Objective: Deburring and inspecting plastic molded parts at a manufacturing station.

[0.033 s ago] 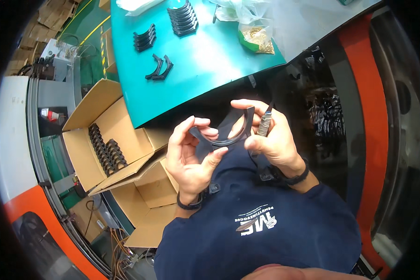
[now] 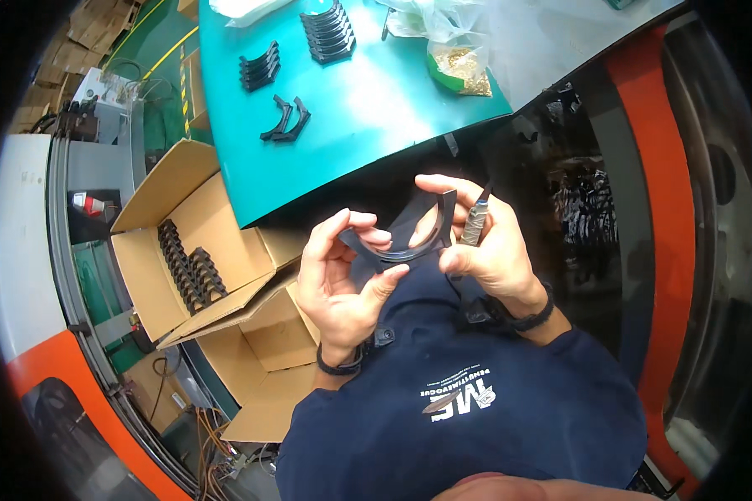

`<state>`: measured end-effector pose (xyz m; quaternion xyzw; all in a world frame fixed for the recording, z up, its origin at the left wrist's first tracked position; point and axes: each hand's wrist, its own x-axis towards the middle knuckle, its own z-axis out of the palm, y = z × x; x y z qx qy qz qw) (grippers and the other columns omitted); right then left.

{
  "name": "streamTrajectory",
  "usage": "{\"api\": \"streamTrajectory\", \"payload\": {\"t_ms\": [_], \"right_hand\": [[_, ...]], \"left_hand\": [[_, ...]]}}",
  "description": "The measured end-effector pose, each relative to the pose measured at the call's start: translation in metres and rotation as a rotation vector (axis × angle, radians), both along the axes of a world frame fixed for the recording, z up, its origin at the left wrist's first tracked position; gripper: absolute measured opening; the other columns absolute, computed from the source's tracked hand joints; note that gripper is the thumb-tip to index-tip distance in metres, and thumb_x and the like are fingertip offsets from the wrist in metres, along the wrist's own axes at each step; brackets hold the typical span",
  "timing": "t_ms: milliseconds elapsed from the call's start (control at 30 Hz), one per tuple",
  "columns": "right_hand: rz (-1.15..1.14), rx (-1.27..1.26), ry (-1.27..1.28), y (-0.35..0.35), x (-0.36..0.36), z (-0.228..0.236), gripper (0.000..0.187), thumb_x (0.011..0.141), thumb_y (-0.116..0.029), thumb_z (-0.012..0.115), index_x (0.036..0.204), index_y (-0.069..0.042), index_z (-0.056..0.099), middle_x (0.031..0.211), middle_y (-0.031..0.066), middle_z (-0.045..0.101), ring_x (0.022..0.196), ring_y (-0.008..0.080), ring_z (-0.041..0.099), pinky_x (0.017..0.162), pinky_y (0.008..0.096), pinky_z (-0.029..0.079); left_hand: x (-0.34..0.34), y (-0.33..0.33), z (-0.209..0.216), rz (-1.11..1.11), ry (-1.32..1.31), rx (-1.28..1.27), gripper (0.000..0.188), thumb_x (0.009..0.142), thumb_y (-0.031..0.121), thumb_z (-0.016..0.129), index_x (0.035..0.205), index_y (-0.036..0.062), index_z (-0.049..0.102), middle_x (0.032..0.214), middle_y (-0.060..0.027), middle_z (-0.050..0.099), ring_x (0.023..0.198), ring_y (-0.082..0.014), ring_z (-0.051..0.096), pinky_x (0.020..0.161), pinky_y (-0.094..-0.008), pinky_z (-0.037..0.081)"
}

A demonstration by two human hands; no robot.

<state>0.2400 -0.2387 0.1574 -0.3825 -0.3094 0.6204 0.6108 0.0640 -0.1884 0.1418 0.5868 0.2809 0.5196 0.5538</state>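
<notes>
In front of my chest I hold a black half-ring bracket (image 2: 405,255) between both hands, its opening facing away from me. My left hand (image 2: 334,288) pinches its left end between thumb and fingers. Its right end lies in the grip of my right hand (image 2: 503,263), thumb below and index finger stretched over the top. That same hand also carries a slim tool with a tape-wrapped handle (image 2: 475,224), its dark narrow end pointing up; the kind of tool does not show.
A green table (image 2: 368,125) carries two loose black brackets (image 2: 288,119), a short row (image 2: 260,67), a longer row (image 2: 327,33) and a bag of small gold-coloured pieces (image 2: 461,71). At left stands an open cardboard box (image 2: 154,288) with stacked brackets, beside another open box (image 2: 267,334). An orange machine frame (image 2: 656,209) rises at right.
</notes>
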Motion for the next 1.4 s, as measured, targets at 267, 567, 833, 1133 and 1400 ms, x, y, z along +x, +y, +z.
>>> {"api": "streamTrajectory", "payload": {"t_ms": [267, 567, 833, 1133, 1400], "right_hand": [[0.019, 0.025, -0.098, -0.006, -0.002, 0.001, 0.073, 0.075, -0.004, 0.078, 0.138, -0.001, 0.041, 0.094, 0.0067, 0.064, 0.063, 0.0009, 0.045, 0.058, 0.0153, 0.038], [-0.094, -0.071, -0.236, -0.007, -0.002, 0.009, 0.046, 0.085, -0.008, 0.07, 0.127, 0.0, 0.053, 0.092, 0.0018, 0.065, 0.065, 0.0013, 0.047, 0.057, 0.0153, 0.038], [-0.176, 0.221, -0.499, -0.006, -0.006, -0.001, 0.038, 0.081, 0.004, 0.069, 0.118, 0.0, 0.06, 0.106, 0.0089, 0.063, 0.065, 0.0024, 0.05, 0.062, 0.0167, 0.043], [0.148, 0.068, -0.21, -0.01, -0.001, -0.004, 0.048, 0.089, -0.031, 0.067, 0.124, 0.0, 0.057, 0.104, 0.0079, 0.066, 0.065, 0.0024, 0.051, 0.058, 0.0171, 0.039], [-0.112, 0.116, -0.505, -0.011, -0.027, -0.01, 0.036, 0.075, 0.003, 0.075, 0.11, 0.0, 0.063, 0.095, 0.0047, 0.063, 0.06, 0.003, 0.046, 0.054, 0.0188, 0.037]], "left_hand": [[-0.008, -0.005, 0.0, 0.045, 0.027, 0.019, 0.073, 0.066, 0.005, 0.085, 0.128, -0.0047, 0.048, 0.113, -0.0151, 0.058, 0.091, -0.0182, 0.06, 0.08, -0.0289, 0.049], [-0.003, -0.004, -0.001, 0.011, 0.032, 0.055, 0.071, 0.074, 0.0, 0.077, 0.136, -0.004, 0.042, 0.117, -0.02, 0.06, 0.096, -0.0216, 0.063, 0.085, -0.0312, 0.051], [-0.001, -0.005, 0.003, 0.043, 0.092, -0.037, 0.059, 0.085, -0.003, 0.063, 0.138, -0.0053, 0.038, 0.12, -0.0244, 0.059, 0.108, -0.0265, 0.062, 0.09, -0.0325, 0.049], [-0.001, 0.001, -0.006, -0.066, -0.182, -0.14, 0.024, 0.094, 0.01, 0.057, 0.113, -0.004, 0.052, 0.112, -0.024, 0.063, 0.11, -0.0297, 0.06, 0.095, -0.0373, 0.047], [0.003, 0.004, -0.018, -0.168, -0.284, -0.212, 0.047, 0.086, 0.017, 0.069, 0.122, -0.0048, 0.049, 0.114, -0.0231, 0.063, 0.109, -0.0264, 0.061, 0.094, -0.0354, 0.049]]}}
